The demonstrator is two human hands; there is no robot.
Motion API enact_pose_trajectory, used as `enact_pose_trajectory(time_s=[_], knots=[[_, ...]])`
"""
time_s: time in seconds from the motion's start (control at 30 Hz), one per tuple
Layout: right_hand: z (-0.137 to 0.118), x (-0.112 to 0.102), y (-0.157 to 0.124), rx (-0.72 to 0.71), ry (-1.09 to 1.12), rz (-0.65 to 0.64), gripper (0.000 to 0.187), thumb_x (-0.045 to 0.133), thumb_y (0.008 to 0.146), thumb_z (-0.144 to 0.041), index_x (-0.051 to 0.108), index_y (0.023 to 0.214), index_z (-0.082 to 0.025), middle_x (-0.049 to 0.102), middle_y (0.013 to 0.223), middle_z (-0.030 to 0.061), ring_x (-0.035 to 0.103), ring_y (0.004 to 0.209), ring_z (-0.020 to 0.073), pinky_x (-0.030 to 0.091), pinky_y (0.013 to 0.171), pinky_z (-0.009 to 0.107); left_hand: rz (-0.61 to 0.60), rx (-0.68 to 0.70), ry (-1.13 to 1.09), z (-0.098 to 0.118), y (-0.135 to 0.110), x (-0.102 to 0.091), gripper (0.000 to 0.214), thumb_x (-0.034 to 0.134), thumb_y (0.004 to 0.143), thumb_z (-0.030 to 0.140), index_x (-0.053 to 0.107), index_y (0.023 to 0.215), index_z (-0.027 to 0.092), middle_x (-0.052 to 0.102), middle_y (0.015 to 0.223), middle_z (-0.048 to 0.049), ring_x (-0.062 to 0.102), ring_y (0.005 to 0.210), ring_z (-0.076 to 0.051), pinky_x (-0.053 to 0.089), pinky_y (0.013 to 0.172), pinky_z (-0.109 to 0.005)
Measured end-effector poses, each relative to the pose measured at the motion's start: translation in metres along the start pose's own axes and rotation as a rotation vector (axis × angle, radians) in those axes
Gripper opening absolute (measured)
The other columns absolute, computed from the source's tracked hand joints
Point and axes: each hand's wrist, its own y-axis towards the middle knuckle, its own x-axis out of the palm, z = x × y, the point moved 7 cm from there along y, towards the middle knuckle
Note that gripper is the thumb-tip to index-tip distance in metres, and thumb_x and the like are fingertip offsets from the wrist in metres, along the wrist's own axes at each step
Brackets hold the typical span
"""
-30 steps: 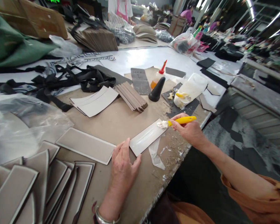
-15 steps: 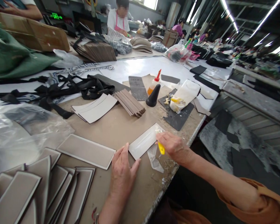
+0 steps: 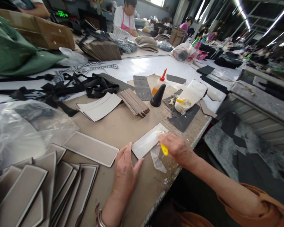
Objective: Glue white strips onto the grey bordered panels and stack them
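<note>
Nearest, at the lower left, taupe panels with pale borders (image 3: pixel 23 194) lie fanned over one another. Beside them the left hand (image 3: pixel 125 167), a bracelet (image 3: pixel 102 217) at its wrist, lies on the surface (image 3: pixel 119 130); its grip is spread, thumb apart from fingers, bracketing the near end of a white-coated rectangular panel (image 3: pixel 144 145). That panel lies flat between the two hands. At its far end the right hand's (image 3: pixel 176 148) grip is clamped on a yellow-handled glue brush (image 3: pixel 164 149), whose handle end juts out below the fingers; white paste shows on the panel just beside the knuckles. One loose bordered panel (image 3: pixel 91 148) lies left of the left hand.

Farther on, a stack of taupe strips (image 3: pixel 133 102) lies near a black cone (image 3: pixel 158 96) and a red-nozzled bottle (image 3: pixel 156 86) of orange liquid. To their right, a paste-smeared white container (image 3: pixel 192 93) lies on a dark sheet (image 3: pixel 183 121). Behind the strips, a dark grey card (image 3: pixel 142 90) bears handwriting too small to read. At the back, past a co-worker in a pink apron (image 3: pixel 126 22), a green-lit sign (image 3: pixel 62 14) shows a running figure and an arrow.
</note>
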Motion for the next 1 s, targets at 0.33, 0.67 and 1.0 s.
enact_pose_trajectory(time_s=[0.33,0.67,1.0], knots=[[0.007,-0.012,0.007,-0.011,0.108,-0.011,0.021,0.047,0.087,-0.011,0.054,0.106,-0.014,0.064,0.097,0.0135,0.057,0.095,0.0249,0.05,0.083,0.04,-0.01,-0.033,-0.005,-0.001,-0.001,0.001,0.052,0.057,0.081,0.035,0.043,0.125,0.009,0.059,0.105,-0.0171,0.054,0.1,-0.027,0.047,0.088,-0.044],[-0.047,0.012,0.017,-0.114,0.441,-0.077,0.016,0.048,0.087,-0.011,0.055,0.101,-0.012,0.064,0.094,0.0126,0.057,0.091,0.0227,0.051,0.08,0.037,-0.017,-0.032,-0.008,-0.001,-0.003,0.0,0.056,0.063,0.078,0.027,0.039,0.127,0.012,0.06,0.109,-0.0153,0.054,0.102,-0.027,0.047,0.089,-0.043],[-0.003,0.013,0.013,0.429,0.834,0.107,0.011,0.054,0.088,-0.027,0.062,0.089,-0.018,0.064,0.088,0.0049,0.064,0.072,0.0156,0.054,0.067,0.028,-0.038,-0.08,-0.005,-0.001,-0.002,0.001,0.069,0.074,0.068,0.024,0.039,0.126,0.015,0.06,0.108,-0.0137,0.056,0.101,-0.027,0.048,0.088,-0.044]])
